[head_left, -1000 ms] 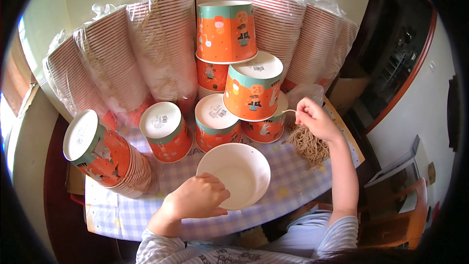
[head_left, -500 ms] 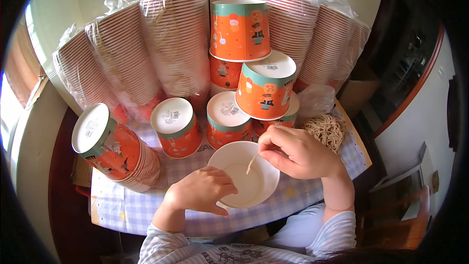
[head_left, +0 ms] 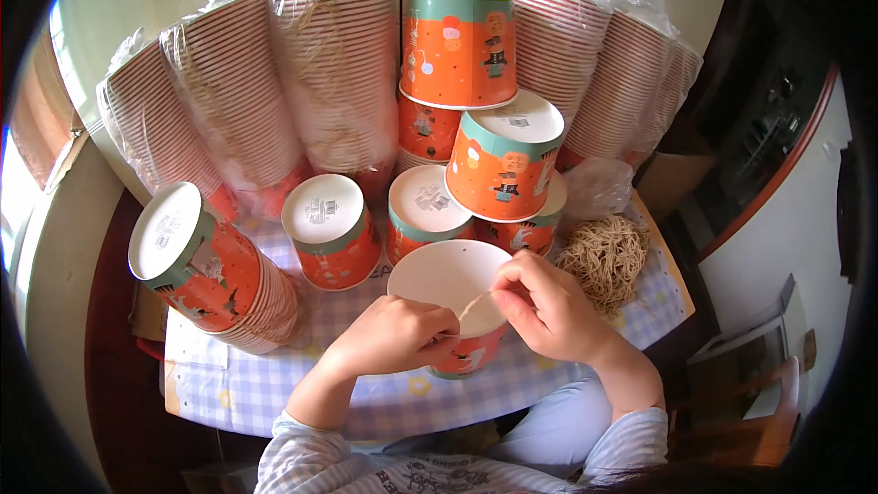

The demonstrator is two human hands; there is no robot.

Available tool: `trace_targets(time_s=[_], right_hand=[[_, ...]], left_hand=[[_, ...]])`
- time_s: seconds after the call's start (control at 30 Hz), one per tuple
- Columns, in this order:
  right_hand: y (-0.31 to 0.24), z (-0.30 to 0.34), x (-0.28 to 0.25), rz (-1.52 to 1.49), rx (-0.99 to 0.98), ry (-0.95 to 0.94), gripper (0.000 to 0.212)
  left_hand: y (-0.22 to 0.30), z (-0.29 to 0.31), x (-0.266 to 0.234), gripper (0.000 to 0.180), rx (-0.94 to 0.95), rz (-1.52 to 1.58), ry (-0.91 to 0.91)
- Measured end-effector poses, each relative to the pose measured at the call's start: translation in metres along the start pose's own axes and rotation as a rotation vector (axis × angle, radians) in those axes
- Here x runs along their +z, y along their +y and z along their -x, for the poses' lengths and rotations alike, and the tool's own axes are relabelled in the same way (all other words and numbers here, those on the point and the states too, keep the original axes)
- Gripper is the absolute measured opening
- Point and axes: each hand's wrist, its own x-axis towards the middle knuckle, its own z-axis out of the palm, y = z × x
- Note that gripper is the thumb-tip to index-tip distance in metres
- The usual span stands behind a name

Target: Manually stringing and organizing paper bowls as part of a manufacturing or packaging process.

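In front of me, a white-lined orange paper bucket (head_left: 457, 270) has its mouth up, with part of its orange near side showing. At its near left rim, my left hand (head_left: 398, 337) is closed with bent fingers. Its fingertips are partly hidden. A short beige string (head_left: 476, 305) slants across the mouth. Above the right side of the mouth, my right hand (head_left: 553, 306) pinches the string's upper end between thumb and forefinger. The string's lower end meets my left fingertips at the rim. A small dark dot marks the bucket's far inner wall.
Upside-down orange buckets stand behind, including a tilted bucket (head_left: 503, 160) resting on others. A leaning bucket stack (head_left: 219, 274) is at left. A string bundle (head_left: 604, 261) lies at right on the checked tablecloth (head_left: 347, 398). Plastic-wrapped bucket stacks (head_left: 334, 73) line the wall.
My left hand has moved right and closed at the bucket's near rim. The bucket has tipped, showing its orange side. My right hand keeps its pinch on the string, slightly farther right.
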Motion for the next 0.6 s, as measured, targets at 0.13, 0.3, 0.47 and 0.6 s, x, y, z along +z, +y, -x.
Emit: trace_targets(time_s=[0.13, 0.3, 0.47, 0.6], right_hand=[[-0.004, 0.014, 0.002, 0.004, 0.032, 0.073, 0.01], [0.008, 0.023, 0.021, 0.045, -0.005, 0.027, 0.013], [0.016, 0.02, 0.03, 0.155, -0.044, 0.019, 0.017], [0.022, 0.022, 0.031, 0.257, -0.05, -0.005, 0.019]], left_hand=[[0.004, 0.0, 0.002, 0.015, -0.189, 0.201, 0.112], [0.002, -0.006, 0.003, 0.025, -0.286, 0.385, 0.034], [0.003, -0.005, 0.0, 0.036, -0.299, 0.455, -0.001], [0.002, -0.003, -0.002, 0.045, -0.362, 0.431, -0.014]])
